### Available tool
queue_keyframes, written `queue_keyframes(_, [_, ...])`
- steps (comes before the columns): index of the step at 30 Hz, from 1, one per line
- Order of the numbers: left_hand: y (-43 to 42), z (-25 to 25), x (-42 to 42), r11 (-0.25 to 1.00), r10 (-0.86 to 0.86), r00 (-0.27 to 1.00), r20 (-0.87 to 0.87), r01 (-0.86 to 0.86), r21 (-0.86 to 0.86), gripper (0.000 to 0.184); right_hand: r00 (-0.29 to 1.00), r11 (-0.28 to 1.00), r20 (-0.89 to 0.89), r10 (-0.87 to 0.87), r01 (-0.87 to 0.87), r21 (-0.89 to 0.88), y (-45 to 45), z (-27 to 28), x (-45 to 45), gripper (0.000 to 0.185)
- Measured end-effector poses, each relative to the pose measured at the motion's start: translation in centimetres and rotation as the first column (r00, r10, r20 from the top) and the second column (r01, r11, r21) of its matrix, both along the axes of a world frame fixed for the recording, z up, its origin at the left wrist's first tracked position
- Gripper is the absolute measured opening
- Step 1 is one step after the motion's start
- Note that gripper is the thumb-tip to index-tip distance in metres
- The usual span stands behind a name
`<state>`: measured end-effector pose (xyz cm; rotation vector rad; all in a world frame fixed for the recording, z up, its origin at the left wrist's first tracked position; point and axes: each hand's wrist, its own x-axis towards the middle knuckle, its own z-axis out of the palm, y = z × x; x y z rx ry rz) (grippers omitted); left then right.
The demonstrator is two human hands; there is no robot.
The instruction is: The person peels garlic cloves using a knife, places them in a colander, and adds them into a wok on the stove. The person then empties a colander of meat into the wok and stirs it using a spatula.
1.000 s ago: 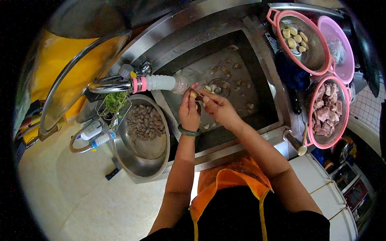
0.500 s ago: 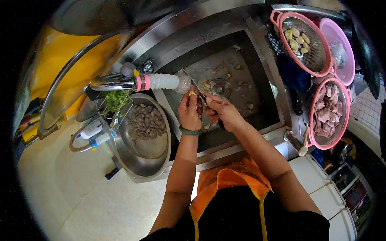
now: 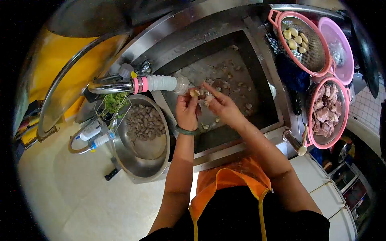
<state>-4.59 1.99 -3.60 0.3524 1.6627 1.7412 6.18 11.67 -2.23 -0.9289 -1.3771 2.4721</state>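
Note:
Above the sink (image 3: 257,72), my left hand (image 3: 187,113) pinches a pale yellow garlic clove (image 3: 194,93) between thumb and fingers. A dark green bangle (image 3: 187,131) circles that wrist. Close on its right, my right hand (image 3: 227,109) is closed, with a whitish scrap of garlic peel (image 3: 208,98) at its fingertips. I cannot make out a knife in that hand now. Scraps and bits of peel lie scattered over the sink floor beneath both hands. The faucet's ribbed clear hose (image 3: 163,83) ends just left of my fingers.
A steel basin (image 3: 150,150) of grey-brown shellfish-like pieces stands left, below some green herbs (image 3: 113,103). At right are a pink strainer (image 3: 283,20) with peeled garlic cloves, a purple bowl (image 3: 349,60) and a pink strainer (image 3: 345,120) of raw meat chunks. A glass lid (image 3: 60,80) stands upper left.
The knife blade that showed in my right hand between the hands is no longer distinct. My right fingertips have moved up toward the clove, and pale peel shows there.

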Motion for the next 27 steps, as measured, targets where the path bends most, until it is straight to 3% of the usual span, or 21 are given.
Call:
queue_keyframes(1, [0.0, 0.0, 0.0, 1.000, -0.006, 1.000, -0.012, 0.006, -0.010, 0.023, 0.999, 0.996, 0.007, 0.034, -0.035, 0.077, -0.3, 0.2, -0.2, 0.045])
queue_keyframes(7, [-0.2, -0.8, -0.4, 0.999, -0.018, 1.000, -0.011, 0.018, -0.043, 0.025, 0.995, 0.983, 0.012, 0.103, -0.104, 0.152, -0.3, 1.2, -0.6, 0.043])
queue_keyframes(13, [-0.6, -1.4, -0.6, 0.998, 0.025, 1.000, -0.009, -0.025, -0.053, 0.028, 0.991, 0.991, 0.022, 0.130, -0.130, 0.011, 0.2, 2.5, -0.8, 0.040])
queue_keyframes(18, [0.0, 0.2, -0.8, 0.998, 0.009, 0.998, -0.054, -0.013, -0.069, 0.026, 0.998, 1.000, -0.062, 0.028, -0.029, -0.011, -0.5, 1.3, -1.1, 0.038])
queue_keyframes(21, [0.1, 0.1, -0.7, 0.996, 0.009, 0.999, -0.044, -0.012, -0.089, 0.026, 0.989, 0.987, -0.130, -0.072, 0.089, 0.131, -1.3, -0.4, -1.7, 0.039])
queue_keyframes(23, [0.1, 0.0, -0.6, 0.996, -0.027, 0.997, -0.076, 0.020, -0.091, 0.026, 0.994, 0.988, -0.064, -0.088, 0.095, 0.119, -1.3, -0.9, -1.6, 0.038])
queue_keyframes(25, [0.4, 0.1, -0.4, 0.998, -0.025, 0.998, -0.064, 0.021, -0.059, 0.025, 0.992, 0.998, 0.127, -0.015, 0.022, -0.060, -0.3, 0.8, -1.1, 0.036])
queue_keyframes(27, [0.7, 0.4, -0.1, 1.000, 0.012, 1.000, -0.008, -0.012, 0.006, 0.024, 0.984, 0.980, 0.102, -0.149, 0.161, -0.115, 0.2, -1.1, -0.8, 0.038])
